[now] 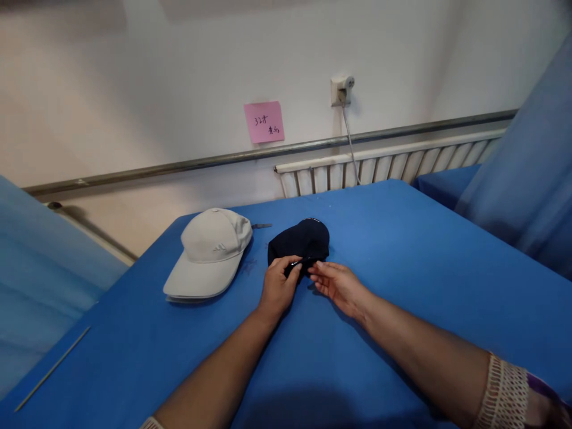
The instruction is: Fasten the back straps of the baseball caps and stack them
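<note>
A dark fabric cap (298,239) lies on the blue table in front of me, rounded and partly folded, with a shiny edge at its far end. My left hand (277,283) is closed on its near edge, thumb and fingers pinching the cloth. From the other side, my right hand (337,286) pinches the same near edge, its fingers bent together. The exact part between the right fingertips is too small to make out. To the left of the dark cap sits a light beige cap (214,244), its brim toward me and a small stitched mark on its front.
The blue-covered table (402,286) reaches the wall. A thin stick (52,369) lies near its left edge. Behind are a metal rail (214,161), a white radiator (379,170), a socket (342,91) with a cable and a pink note (264,122). Blue curtains (531,161) hang at both sides.
</note>
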